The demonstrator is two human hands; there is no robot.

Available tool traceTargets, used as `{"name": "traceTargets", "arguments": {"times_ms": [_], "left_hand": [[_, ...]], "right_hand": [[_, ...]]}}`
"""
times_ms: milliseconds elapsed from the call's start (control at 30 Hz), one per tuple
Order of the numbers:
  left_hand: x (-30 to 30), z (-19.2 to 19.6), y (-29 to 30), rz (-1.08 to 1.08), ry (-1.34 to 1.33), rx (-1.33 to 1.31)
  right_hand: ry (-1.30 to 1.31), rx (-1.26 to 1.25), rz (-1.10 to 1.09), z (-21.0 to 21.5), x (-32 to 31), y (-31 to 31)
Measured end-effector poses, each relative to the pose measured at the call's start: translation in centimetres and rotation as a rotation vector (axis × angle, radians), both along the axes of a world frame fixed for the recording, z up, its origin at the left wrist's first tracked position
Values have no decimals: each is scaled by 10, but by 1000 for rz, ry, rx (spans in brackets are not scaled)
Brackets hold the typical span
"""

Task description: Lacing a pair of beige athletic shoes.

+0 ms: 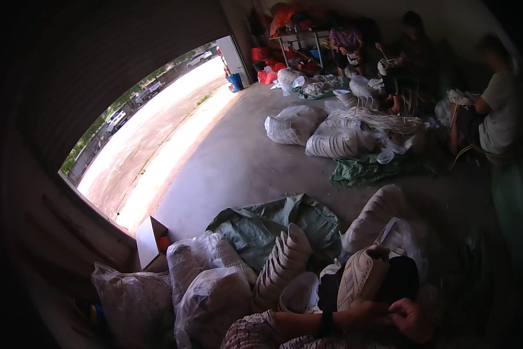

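A beige shoe upper (359,278) with stitched side panels rests on my dark-clad lap. Just below it, my left hand (366,314), with a dark band at the wrist, reaches across to the right. My right hand (411,321) meets it there, fingertips close together. Both hands look closed, as if pinching; whatever lies between the fingers is too small and dim to make out. Left of my lap leans a curved stack of nested pale shoe uppers (280,267). A single pale piece (300,292) lies between that stack and my leg.
Plastic-wrapped bundles (215,305) crowd the left, before a green sheet (273,221). Another pale stack (378,215) stands beyond my lap. Farther off lie more bags (296,124) and cords (378,119); several people sit around them, including one in a striped top (500,113). A doorway opens left.
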State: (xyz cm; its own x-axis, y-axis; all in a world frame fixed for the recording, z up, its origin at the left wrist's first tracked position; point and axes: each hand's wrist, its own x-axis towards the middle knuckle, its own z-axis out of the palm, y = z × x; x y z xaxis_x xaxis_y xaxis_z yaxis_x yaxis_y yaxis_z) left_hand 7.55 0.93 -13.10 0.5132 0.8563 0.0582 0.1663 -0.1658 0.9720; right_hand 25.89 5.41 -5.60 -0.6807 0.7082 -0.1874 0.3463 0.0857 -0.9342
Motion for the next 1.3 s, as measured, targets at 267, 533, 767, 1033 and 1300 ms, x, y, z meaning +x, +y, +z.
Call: {"name": "traceTargets", "arguments": {"times_ms": [267, 533, 767, 1033, 1300], "left_hand": [[-85, 39, -7, -56, -241, -364], [-144, -16, -28, 33, -5, -117], [-29, 9, 20, 46, 530, 193], [-49, -11, 27, -141, 427, 360], [-47, -14, 7, -115, 387, -3]], "right_hand": [[580, 252, -554, -47, 118, 87], [-513, 724, -713, -164, 288, 130], [415, -200, -34, -22, -16, 50], [-259, -148, 256, -13, 15, 57], [-540, 664, 141, -42, 55, 51]]}}
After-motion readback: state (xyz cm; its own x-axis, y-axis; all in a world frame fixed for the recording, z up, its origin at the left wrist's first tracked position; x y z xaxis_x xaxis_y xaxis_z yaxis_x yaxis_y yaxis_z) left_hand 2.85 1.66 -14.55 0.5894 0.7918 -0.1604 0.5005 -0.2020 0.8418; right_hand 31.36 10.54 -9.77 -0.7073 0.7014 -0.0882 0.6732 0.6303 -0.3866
